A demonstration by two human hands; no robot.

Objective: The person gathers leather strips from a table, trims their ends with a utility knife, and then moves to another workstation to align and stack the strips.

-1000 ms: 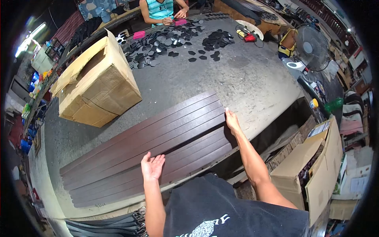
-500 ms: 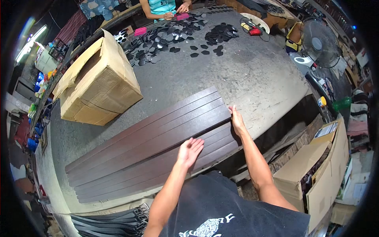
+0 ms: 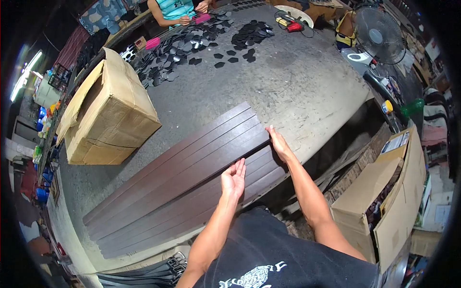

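Long dark brown straps [image 3: 192, 153] lie side by side on the table, running from lower left to upper right. A second row of brown straps [image 3: 201, 206] lies partly under them, nearer to me. My left hand [image 3: 233, 179] is palm up with its fingers stretched out, and the fingertips touch the near edge of the upper row. My right hand [image 3: 277, 143] stands upright at the straps' right ends, fingers straight and laid against the cut ends. Neither hand is wrapped round anything.
A cardboard box [image 3: 113, 115] stands at the table's left. Black cut pieces [image 3: 192, 45] are spread at the back, where another person [image 3: 173, 12] works. Near the right edge are a fan [image 3: 377, 36] and an open carton [image 3: 374, 192]. Black belts [image 3: 144, 276] hang at the front.
My left hand has moved up to the upper row's near edge, its fingers closer together. My right hand stays at the strap ends. The camera view has shifted slightly.
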